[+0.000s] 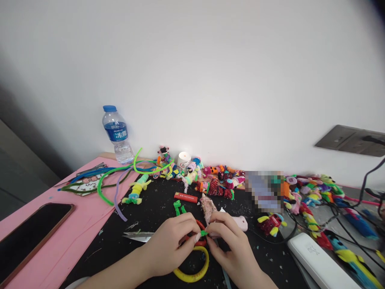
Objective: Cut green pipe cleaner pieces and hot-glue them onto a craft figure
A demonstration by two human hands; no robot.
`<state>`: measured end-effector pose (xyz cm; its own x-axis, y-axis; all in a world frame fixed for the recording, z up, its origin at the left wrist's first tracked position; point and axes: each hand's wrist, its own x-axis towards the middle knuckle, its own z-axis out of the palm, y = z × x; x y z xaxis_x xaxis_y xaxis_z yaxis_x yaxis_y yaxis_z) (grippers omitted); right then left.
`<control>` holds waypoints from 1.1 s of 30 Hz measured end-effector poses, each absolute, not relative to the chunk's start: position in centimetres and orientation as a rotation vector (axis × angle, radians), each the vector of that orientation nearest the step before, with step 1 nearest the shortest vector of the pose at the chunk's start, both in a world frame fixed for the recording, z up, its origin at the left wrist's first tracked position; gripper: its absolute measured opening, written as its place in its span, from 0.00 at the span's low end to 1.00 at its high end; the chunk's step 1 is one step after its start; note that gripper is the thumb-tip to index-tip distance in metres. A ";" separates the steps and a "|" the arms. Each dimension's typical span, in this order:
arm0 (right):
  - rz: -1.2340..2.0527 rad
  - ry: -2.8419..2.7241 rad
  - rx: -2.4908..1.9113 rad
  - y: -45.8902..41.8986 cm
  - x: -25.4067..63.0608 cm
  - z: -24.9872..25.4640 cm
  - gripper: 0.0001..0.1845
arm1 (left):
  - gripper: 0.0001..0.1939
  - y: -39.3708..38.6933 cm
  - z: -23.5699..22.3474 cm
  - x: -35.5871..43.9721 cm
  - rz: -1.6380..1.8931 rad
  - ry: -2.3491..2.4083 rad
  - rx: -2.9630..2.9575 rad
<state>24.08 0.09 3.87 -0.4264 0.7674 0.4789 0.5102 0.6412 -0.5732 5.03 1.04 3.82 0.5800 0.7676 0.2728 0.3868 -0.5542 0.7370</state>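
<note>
Between my two hands, low in the middle of the head view, is a small green pipe cleaner piece. My left hand pinches it from the left, and my right hand pinches its other end; the fingers partly hide it. Below and behind the hands lie scissors with a yellow handle loop and a red one; their blades point left. Two small green fuzzy pieces rest just beyond my left hand. A pinkish glue gun lies behind my right hand, its nozzle end crusted.
Several pipe cleaner figures line the wall. A lighter, candle cup and water bottle stand or lie farther back. At left are loose pipe cleaners and a phone; at right, a white power bank and black cables.
</note>
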 end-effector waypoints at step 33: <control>0.415 -2.105 -0.986 -0.1 24.1 4.0 0.10 | 0.07 1.1 4.2 5.2 0.771 0.923 2.091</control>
